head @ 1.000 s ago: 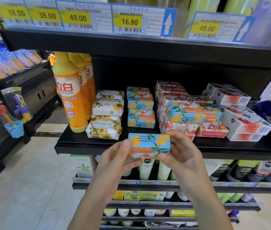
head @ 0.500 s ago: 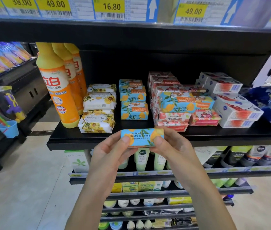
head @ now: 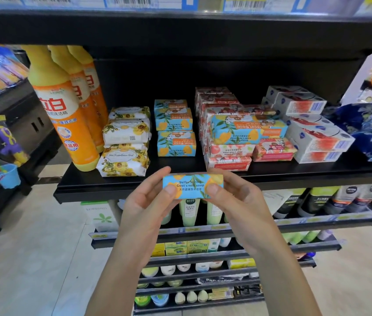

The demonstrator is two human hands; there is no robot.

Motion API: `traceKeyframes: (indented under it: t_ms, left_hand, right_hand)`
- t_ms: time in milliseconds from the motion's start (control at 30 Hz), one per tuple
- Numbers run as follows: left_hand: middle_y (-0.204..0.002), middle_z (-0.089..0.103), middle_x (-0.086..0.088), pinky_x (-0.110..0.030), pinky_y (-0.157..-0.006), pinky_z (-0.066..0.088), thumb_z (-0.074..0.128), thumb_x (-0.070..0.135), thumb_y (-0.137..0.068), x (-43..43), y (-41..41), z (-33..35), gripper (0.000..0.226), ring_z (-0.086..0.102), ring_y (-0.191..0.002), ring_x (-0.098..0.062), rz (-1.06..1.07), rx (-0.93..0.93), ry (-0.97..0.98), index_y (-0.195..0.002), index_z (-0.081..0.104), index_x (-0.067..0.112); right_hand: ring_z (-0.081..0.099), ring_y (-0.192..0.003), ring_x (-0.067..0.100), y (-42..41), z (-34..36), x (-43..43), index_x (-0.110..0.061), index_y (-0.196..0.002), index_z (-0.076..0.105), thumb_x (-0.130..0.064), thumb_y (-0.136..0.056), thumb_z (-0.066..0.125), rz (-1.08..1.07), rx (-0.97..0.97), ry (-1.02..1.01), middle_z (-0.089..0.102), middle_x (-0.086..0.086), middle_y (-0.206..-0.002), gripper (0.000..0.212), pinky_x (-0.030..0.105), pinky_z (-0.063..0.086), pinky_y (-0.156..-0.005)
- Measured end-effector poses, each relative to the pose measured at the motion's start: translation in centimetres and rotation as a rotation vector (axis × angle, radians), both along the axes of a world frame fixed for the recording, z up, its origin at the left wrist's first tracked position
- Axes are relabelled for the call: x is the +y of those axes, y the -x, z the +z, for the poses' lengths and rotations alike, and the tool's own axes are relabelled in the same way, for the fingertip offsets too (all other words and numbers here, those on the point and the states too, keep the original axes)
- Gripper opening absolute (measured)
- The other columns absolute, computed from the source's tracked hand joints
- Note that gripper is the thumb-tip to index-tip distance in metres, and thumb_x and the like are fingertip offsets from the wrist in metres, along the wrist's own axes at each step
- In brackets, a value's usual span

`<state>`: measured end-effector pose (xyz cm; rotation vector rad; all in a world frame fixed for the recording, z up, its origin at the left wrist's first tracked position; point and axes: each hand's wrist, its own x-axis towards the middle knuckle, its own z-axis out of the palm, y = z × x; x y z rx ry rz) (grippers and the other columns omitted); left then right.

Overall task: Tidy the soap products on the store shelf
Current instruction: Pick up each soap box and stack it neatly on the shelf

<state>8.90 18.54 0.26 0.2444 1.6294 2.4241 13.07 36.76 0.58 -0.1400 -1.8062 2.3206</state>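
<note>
Partly tidied, I judge: the blue goat soap row (head: 175,143) is lined up, but a matching box (head: 235,132) lies on red soaps (head: 228,161) right of it. The left hand (head: 148,201) and right hand (head: 239,201) pinch the sulfur soap box (head: 191,181) before that row, long axis sideways, lettered side facing the person.

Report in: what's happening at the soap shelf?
Left hand and right hand pinch blue soap box before shelf edge. Matching blue row just behind. Nothing seen blocking.
</note>
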Motion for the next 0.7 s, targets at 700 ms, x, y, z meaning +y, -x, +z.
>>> traceKeyframes:
  t_ms: [700]
  left_hand:
    - [-0.116, 0.076, -0.011, -0.028, -0.086, 0.060, 0.064, 0.025, -0.087, -0.1, -0.7, 0.0, 0.043, 0.073, -0.108, -0.023, -0.050, -0.012, 0.035, -0.126, 0.068, 0.007]
  right_hand:
    - [0.055, -0.134, 0.021, -1.2, -0.3, 0.9, -0.024, -0.148, 0.049, -0.007, -0.082, 0.078, 0.174, 0.146, -0.051, 0.059, 0.000, -0.145, 0.074, 0.034, 0.052, -0.102]
